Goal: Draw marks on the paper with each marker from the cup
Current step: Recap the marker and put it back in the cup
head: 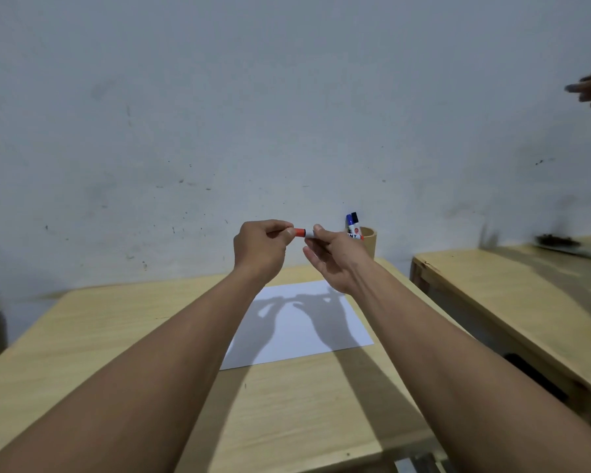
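Step in hand: we judge that we are uncapping the red marker, held level in the air above the paper.
Left hand: its fingers are pinched on the red cap end.
Right hand: thumb and forefinger are pressed on the white barrel; the other fingers hang loosely spread below.
How to do it well: we should pull straight along the barrel, with a slight twist if it sticks, and keep the tip off our skin as it comes free.
Marker and fingers: it bridges the small gap between the two hands, touching both, with only a short red and white stretch showing.
Cup: it stands at the far right of the worktop, just behind our right hand, with a blue marker and a black-capped one standing in it.
Paper: it lies flat on the worktop, well below the hands; we see only shadows on it, no marks.
Risk: a jerky pull could fling the cap.
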Demonstrator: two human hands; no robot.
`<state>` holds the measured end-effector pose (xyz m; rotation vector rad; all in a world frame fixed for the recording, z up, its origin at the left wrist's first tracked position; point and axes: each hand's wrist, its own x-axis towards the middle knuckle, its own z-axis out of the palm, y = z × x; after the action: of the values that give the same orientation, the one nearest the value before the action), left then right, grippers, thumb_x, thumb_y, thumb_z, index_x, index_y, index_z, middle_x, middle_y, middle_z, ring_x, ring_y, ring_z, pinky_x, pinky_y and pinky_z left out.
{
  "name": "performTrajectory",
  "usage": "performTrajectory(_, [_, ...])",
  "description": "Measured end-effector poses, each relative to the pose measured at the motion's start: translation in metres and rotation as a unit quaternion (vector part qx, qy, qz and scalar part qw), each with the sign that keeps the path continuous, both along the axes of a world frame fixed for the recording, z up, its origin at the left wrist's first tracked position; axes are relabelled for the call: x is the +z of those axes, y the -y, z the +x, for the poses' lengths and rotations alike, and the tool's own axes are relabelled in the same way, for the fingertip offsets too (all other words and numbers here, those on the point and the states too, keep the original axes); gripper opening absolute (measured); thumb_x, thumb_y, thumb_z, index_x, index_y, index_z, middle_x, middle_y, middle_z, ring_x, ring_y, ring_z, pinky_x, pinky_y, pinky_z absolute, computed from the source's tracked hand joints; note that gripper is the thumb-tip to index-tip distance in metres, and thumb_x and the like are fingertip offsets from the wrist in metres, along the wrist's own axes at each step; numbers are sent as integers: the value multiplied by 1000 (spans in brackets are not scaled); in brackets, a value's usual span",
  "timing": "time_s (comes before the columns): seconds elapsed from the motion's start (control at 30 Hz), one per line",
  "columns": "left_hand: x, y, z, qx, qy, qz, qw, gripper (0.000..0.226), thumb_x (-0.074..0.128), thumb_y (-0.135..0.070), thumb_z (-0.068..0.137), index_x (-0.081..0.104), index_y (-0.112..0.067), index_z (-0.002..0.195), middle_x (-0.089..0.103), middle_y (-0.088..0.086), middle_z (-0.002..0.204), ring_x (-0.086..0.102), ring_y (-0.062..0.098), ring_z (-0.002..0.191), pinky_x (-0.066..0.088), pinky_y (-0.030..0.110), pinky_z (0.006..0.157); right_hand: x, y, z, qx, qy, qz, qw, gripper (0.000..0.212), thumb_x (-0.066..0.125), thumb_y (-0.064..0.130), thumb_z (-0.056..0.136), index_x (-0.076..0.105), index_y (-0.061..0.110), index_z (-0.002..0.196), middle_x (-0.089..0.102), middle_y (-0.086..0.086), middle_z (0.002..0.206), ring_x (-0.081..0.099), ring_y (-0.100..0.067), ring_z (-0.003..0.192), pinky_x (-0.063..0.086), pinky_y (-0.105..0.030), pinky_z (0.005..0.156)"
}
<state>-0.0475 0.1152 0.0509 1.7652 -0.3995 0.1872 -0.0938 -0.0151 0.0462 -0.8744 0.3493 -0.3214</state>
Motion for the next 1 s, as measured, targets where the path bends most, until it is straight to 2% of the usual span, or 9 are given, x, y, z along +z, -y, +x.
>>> performTrajectory(0.07, [2, 5, -3, 9, 9, 1, 1000, 17, 69, -25, 93, 79, -18, 104, 75, -4, 98, 64, 11, 90, 41, 12, 68, 2, -2, -1, -52, 3, -42, 998, 14, 71, 5, 95, 58, 2, 99, 69, -9, 86, 70, -18, 80, 62, -34, 81])
performTrajectory(0.17, [5, 10, -6, 18, 28, 6, 999, 18, 67, -26, 94, 79, -19, 104, 74, -8, 96, 64, 7, 87, 39, 9, 66, 1, 1, -2, -101, 15, -128, 987, 63, 72, 9, 94, 32, 9, 143, 71, -9, 86, 70, -19, 76, 64, -35, 80])
performTrajectory(0.2, [7, 11, -6, 20, 36, 9, 999, 18, 66, -26, 94, 80, -20, 104, 73, -10, 95, 63, 4, 85, 38, 8, 66, 1, 3, -3, -90, 8, -166, 982, 65, 70, 13, 96, 32, 11, 148, 69, -7, 82, 68, -18, 72, 64, -33, 76])
performTrajectory(0.3, [12, 17, -6, 30, 63, 17, 997, 19, 63, -26, 95, 80, -22, 104, 74, -9, 100, 62, 5, 89, 37, 7, 68, 5, 7, -7, -53, -38, -294, 954, 30, 56, 22, 103, 61, 3, 126, 63, -9, 78, 63, -16, 65, 62, -29, 66])
performTrajectory(0.4, [17, 24, -4, 40, 81, 23, 996, 21, 61, -25, 96, 79, -22, 107, 74, -7, 104, 61, 8, 86, 39, 11, 68, 9, 13, -12, -43, -51, -389, 919, 23, 50, 12, 99, 62, 7, 118, 66, -10, 81, 64, -16, 61, 57, -31, 61])
performTrajectory(0.5, [21, 31, 0, 44, 89, 29, 995, 21, 60, -27, 96, 78, -24, 107, 76, -4, 101, 63, 13, 78, 49, 25, 73, 6, 24, -13, -30, -69, -515, 854, 17, 52, 15, 100, 63, 11, 113, 70, -5, 69, 61, -17, 54, 49, -28, 52])
performTrajectory(0.6, [24, 41, 3, 30, 96, 36, 994, 22, 60, -28, 96, 78, -24, 110, 76, -6, 105, 67, 12, 93, 51, 28, 84, -1, 40, -7, -30, -85, -641, 762, 17, 58, 31, 101, 68, 18, 106, 58, 3, 59, 54, -17, 57, 43, -30, 58])
performTrajectory(0.8, [15, 71, 17, 15, 70, 50, 996, 35, 49, -29, 101, 67, -22, 130, 71, -2, 121, 60, 16, 118, 39, 23, 96, 3, 78, 3, -42, -117, -651, 749, 37, 60, 25, 101, 51, 20, 66, 46, 0, 61, 47, -21, 59, 35, -30, 53])
performTrajectory(1.0, [-28, 111, 36, -22, 35, 107, 993, 40, 60, -28, 96, 62, -19, 135, 69, 4, 125, 63, 19, 113, 43, 26, 95, 13, 126, 24, -93, -110, -645, 751, 13, 60, 23, 100, 62, 16, 111, 69, -4, 95, 61, -12, 72, 41, -26, 55])
